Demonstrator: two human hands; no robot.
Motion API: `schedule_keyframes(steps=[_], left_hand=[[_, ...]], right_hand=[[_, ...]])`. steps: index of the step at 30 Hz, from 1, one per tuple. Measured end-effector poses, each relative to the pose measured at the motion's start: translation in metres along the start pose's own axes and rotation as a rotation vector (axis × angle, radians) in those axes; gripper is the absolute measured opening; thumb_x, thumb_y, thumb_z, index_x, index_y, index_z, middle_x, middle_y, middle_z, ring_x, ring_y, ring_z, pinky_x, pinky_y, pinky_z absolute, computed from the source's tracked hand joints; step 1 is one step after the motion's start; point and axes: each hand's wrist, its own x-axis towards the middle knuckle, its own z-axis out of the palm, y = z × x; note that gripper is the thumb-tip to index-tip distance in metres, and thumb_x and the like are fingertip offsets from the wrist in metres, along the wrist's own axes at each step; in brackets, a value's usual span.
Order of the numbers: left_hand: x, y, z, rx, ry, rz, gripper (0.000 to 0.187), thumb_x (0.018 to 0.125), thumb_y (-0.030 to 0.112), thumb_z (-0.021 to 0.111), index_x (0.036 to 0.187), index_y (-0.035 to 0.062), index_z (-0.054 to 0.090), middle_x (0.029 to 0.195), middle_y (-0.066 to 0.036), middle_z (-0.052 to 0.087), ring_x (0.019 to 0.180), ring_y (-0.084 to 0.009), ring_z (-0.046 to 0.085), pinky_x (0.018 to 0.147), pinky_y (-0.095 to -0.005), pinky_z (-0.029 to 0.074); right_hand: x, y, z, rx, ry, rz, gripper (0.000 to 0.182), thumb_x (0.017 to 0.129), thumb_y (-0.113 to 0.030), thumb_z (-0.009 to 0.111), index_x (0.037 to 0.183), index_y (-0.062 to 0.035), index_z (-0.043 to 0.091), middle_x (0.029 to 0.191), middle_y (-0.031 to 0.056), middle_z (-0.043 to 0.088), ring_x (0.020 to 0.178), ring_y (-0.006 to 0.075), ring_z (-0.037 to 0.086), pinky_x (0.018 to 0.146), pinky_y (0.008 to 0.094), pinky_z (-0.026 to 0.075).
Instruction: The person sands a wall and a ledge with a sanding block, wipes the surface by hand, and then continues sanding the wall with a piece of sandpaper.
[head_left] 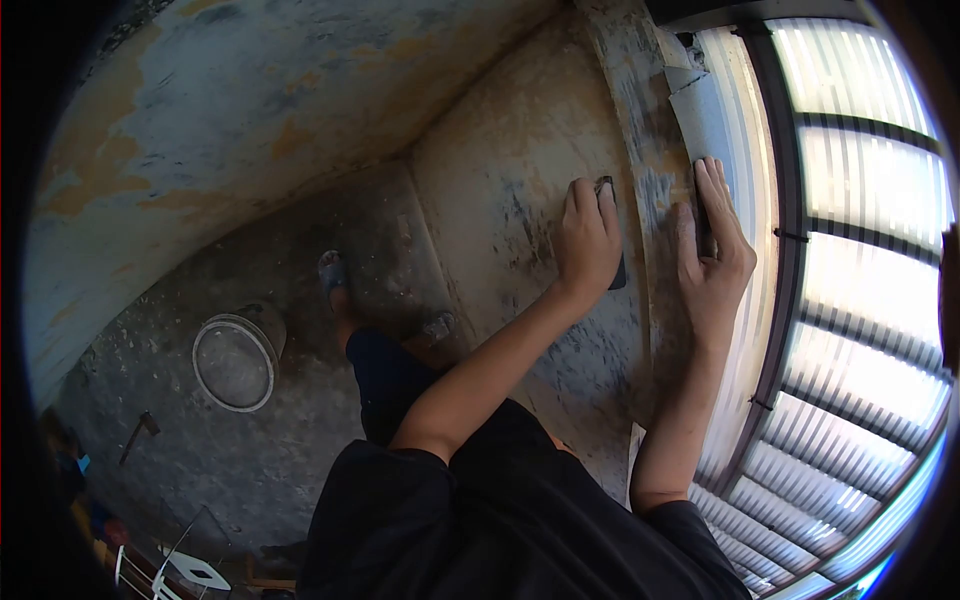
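My left hand [588, 238] is closed around a dark, flat block-like tool [618, 274], held against the stained wall [520, 190] below the ledge. Its ends show above and below my fingers; its exact kind is hidden by the grip. To the right, my right hand [718, 250] lies on the worn ledge [655, 200], fingers stretched toward the far end and thumb apart. A dark gap or shadow shows between that thumb and the fingers. Scuffed black marks and patchy paint cover the wall near both hands.
A louvred window [860, 260] with a dark frame runs along the right. A round bucket [236, 362] stands on the grey floor at left, with a hammer-like tool [140, 435] beyond it. White chair-like furniture [190, 570] is at lower left. A peeling wall [250, 100] rises at upper left.
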Motion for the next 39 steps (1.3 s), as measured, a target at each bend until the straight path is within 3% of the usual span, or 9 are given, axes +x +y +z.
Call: schedule_keyframes(steps=[3,5,7,10,14,17,23,30,39], left_hand=[[0.034,-0.003,0.010,0.008,0.097,0.089,0.023,0.105,0.019,0.055,0.100,-0.0023,0.050,0.084,-0.030,0.062,0.080,-0.0509,0.063,0.067,-0.0560,0.048],[0.090,-0.003,0.014,0.078,0.120,0.033,0.024,0.105,0.022,0.055,0.100,-0.0011,0.051,0.082,-0.031,0.064,0.078,-0.0516,0.065,0.067,-0.0567,0.049],[0.142,-0.007,0.015,0.064,0.202,0.141,0.024,0.105,0.024,0.055,0.103,-0.0006,0.052,0.082,-0.032,0.066,0.079,-0.0523,0.066,0.068,-0.0579,0.050],[0.130,-0.005,0.019,0.077,0.240,0.133,0.024,0.105,0.022,0.055,0.106,-0.0018,0.052,0.082,-0.031,0.066,0.079,-0.0531,0.065,0.069,-0.0588,0.050],[0.022,0.004,0.010,-0.032,0.080,-0.005,0.025,0.106,0.021,0.054,0.109,-0.0035,0.051,0.092,-0.032,0.064,0.086,-0.0540,0.063,0.072,-0.0576,0.049],[0.018,0.006,0.009,-0.066,0.028,-0.042,0.025,0.106,0.022,0.053,0.107,-0.0034,0.050,0.097,-0.033,0.062,0.090,-0.0542,0.062,0.073,-0.0578,0.049],[0.168,-0.002,0.018,0.024,0.173,0.069,0.025,0.105,0.023,0.056,0.101,-0.0010,0.051,0.092,-0.031,0.066,0.088,-0.0513,0.065,0.073,-0.0551,0.050],[0.027,-0.001,0.003,-0.123,0.012,-0.021,0.027,0.105,0.024,0.057,0.106,-0.0028,0.054,0.093,-0.032,0.065,0.089,-0.0527,0.064,0.075,-0.0548,0.050],[0.166,-0.011,0.008,0.021,0.130,0.090,0.028,0.106,0.025,0.055,0.101,-0.0028,0.052,0.091,-0.031,0.066,0.085,-0.0529,0.064,0.075,-0.0572,0.049]], right_hand=[[-0.001,-0.001,0.001,-0.004,-0.003,0.017,0.042,0.095,-0.002,0.066,0.137,-0.0027,0.066,0.141,0.0205,0.064,0.141,0.0327,0.053,0.120,0.0442,0.040],[-0.002,-0.001,0.003,-0.004,-0.003,0.039,0.042,0.095,-0.002,0.066,0.137,-0.0029,0.067,0.141,0.0206,0.064,0.141,0.0323,0.053,0.120,0.0439,0.041],[-0.002,-0.001,0.001,-0.049,-0.004,0.022,0.042,0.095,-0.002,0.066,0.137,-0.0029,0.067,0.141,0.0204,0.064,0.141,0.0319,0.053,0.119,0.0436,0.041],[-0.003,-0.002,0.000,-0.041,-0.001,0.015,0.042,0.095,-0.002,0.066,0.137,-0.0026,0.067,0.141,0.0204,0.064,0.140,0.0320,0.054,0.118,0.0434,0.042],[-0.001,0.002,0.001,-0.036,0.003,-0.006,0.042,0.094,-0.001,0.066,0.137,-0.0019,0.067,0.141,0.0210,0.064,0.141,0.0327,0.054,0.118,0.0436,0.042],[0.000,0.000,0.000,-0.010,0.004,-0.006,0.042,0.094,-0.001,0.066,0.136,-0.0014,0.067,0.141,0.0214,0.064,0.141,0.0332,0.053,0.118,0.0437,0.042],[0.000,-0.001,-0.001,-0.007,0.001,0.011,0.042,0.095,-0.002,0.066,0.136,-0.0024,0.067,0.141,0.0203,0.064,0.141,0.0334,0.053,0.118,0.0440,0.042],[0.001,-0.007,-0.003,0.004,0.000,0.024,0.041,0.095,-0.002,0.066,0.136,-0.0025,0.067,0.141,0.0202,0.064,0.141,0.0335,0.053,0.119,0.0445,0.041],[0.000,-0.004,-0.003,-0.014,0.005,0.026,0.041,0.095,-0.003,0.066,0.136,-0.0043,0.068,0.140,0.0191,0.065,0.141,0.0331,0.053,0.120,0.0450,0.040]])
